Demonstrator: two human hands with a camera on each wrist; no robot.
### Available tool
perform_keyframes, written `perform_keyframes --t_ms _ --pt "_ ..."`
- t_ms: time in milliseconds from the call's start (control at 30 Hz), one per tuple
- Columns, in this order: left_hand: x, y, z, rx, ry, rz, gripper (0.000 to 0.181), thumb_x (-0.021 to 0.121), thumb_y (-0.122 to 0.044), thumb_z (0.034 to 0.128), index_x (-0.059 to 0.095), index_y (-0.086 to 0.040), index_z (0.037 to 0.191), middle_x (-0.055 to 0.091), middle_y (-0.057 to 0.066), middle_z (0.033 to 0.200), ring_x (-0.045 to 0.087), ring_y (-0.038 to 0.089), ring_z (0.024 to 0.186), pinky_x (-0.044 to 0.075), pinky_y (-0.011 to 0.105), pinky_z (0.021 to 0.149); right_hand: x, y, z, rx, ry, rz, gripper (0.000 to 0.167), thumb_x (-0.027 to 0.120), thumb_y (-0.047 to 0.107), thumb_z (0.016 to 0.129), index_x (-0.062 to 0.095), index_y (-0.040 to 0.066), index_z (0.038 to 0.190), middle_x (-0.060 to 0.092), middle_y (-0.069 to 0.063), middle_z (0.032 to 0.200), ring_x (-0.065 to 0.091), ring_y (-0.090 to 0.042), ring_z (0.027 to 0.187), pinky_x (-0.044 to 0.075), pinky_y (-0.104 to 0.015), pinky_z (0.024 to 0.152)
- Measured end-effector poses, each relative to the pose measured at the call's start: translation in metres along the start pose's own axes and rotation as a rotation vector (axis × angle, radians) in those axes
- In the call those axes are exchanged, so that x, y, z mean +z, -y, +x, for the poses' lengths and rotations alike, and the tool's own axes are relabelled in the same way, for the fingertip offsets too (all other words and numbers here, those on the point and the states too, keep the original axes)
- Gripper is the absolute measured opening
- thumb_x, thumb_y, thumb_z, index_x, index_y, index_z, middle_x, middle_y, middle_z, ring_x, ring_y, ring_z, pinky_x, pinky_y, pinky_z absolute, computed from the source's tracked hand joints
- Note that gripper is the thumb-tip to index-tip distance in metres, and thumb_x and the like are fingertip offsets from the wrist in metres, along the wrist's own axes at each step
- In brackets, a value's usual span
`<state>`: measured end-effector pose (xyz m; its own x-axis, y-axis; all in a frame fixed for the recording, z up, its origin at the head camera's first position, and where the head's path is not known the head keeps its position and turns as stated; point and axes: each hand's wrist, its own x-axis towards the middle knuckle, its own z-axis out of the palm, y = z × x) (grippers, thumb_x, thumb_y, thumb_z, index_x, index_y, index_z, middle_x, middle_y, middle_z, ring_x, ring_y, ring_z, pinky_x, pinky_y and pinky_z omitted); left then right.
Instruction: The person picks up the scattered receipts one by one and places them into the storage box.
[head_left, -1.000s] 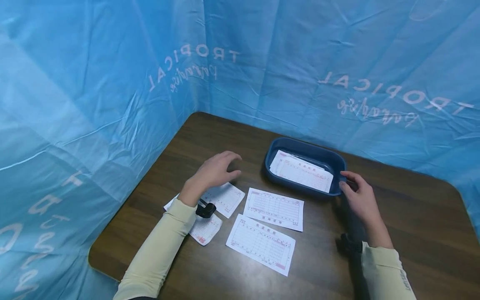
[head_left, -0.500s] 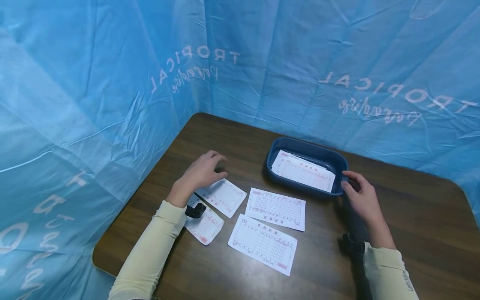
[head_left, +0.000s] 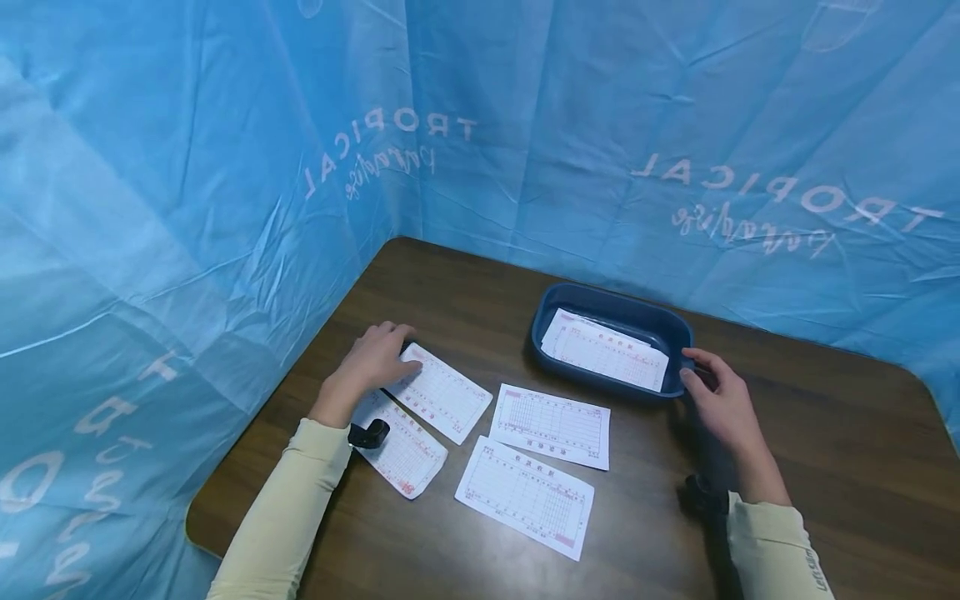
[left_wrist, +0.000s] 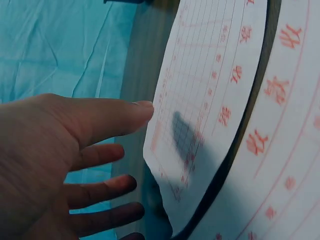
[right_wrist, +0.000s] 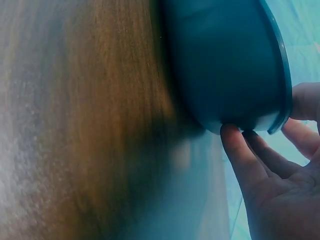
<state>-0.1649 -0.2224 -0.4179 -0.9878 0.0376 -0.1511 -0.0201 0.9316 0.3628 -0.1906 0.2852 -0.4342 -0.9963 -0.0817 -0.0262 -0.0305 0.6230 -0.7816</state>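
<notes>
My left hand [head_left: 367, 367] is at the far end of a white printed paper slip [head_left: 447, 397], thumb extended to its edge. In the left wrist view the thumb [left_wrist: 115, 116] reaches the paper's edge and the other fingers are spread beside it, pinching nothing. A second slip with red print [head_left: 405, 450] lies partly under the wrist. My right hand [head_left: 723, 400] holds the right end of a dark blue plastic tray [head_left: 600, 383], fingers and thumb about its end wall and rim. Inside the tray lies a small stack of similar slips [head_left: 603, 350].
Two more printed slips, an upper one [head_left: 551, 425] and a lower one [head_left: 525, 496], lie in the middle of the brown wooden table [head_left: 637, 517], the lower slightly overlapping or touching the upper. Blue printed sheets [head_left: 562, 125] hang behind and left of the table.
My left hand has moved left and slightly nearer, from beyond the slips to the far end of one, uncovering more of both left slips. The right hand stays at the tray.
</notes>
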Motion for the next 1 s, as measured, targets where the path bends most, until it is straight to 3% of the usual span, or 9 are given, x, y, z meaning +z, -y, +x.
perform_keyframes --t_ms 333,467,633,867,1000 --pt "0.003 0.004 -0.002 -0.072 0.036 0.041 0.079 0.075 -0.042 0.0804 0.046 0.007 0.136 0.045 0.029 0.131 0.041 0.044 0.118 0.031 0.064 0.095 -0.005 0.002 -0.001 -0.023 0.019 -0.013 0.056 0.044 0.042 0.101 0.036 0.011 0.147 0.036 -0.025 0.145 0.039 -0.046 0.125 0.037 -0.065 0.092" --pt "0.004 0.002 -0.003 -0.090 0.038 0.055 0.071 0.077 -0.039 0.0788 0.054 0.010 0.125 0.048 0.028 0.121 0.042 0.041 0.108 0.036 0.061 0.091 -0.004 0.003 -0.001 -0.011 0.033 -0.006 0.057 0.044 0.043 0.101 0.035 0.012 0.148 0.035 -0.025 0.146 0.038 -0.046 0.126 0.036 -0.065 0.092" --pt "0.006 -0.002 -0.003 -0.110 0.027 0.006 0.058 0.079 -0.033 0.0767 0.061 0.007 0.114 0.048 0.023 0.112 0.042 0.037 0.102 0.041 0.055 0.085 -0.004 0.002 -0.001 0.002 0.036 -0.005 0.059 0.043 0.045 0.100 0.035 0.013 0.148 0.034 -0.024 0.146 0.037 -0.047 0.127 0.036 -0.065 0.093" --pt "0.009 -0.003 -0.001 -0.130 0.042 -0.057 0.050 0.077 -0.026 0.0797 0.055 0.001 0.116 0.053 0.017 0.108 0.046 0.031 0.097 0.044 0.045 0.080 -0.005 0.000 -0.002 -0.001 0.054 0.009 0.059 0.043 0.045 0.100 0.034 0.013 0.149 0.033 -0.025 0.147 0.036 -0.047 0.128 0.035 -0.065 0.093" --pt "0.009 -0.006 -0.003 -0.130 0.053 -0.063 0.045 0.074 -0.022 0.0834 0.050 -0.001 0.117 0.059 0.016 0.104 0.053 0.029 0.087 0.046 0.042 0.070 -0.004 0.000 -0.002 0.001 0.057 0.016 0.059 0.043 0.045 0.100 0.034 0.013 0.149 0.033 -0.025 0.147 0.036 -0.047 0.128 0.035 -0.065 0.094"
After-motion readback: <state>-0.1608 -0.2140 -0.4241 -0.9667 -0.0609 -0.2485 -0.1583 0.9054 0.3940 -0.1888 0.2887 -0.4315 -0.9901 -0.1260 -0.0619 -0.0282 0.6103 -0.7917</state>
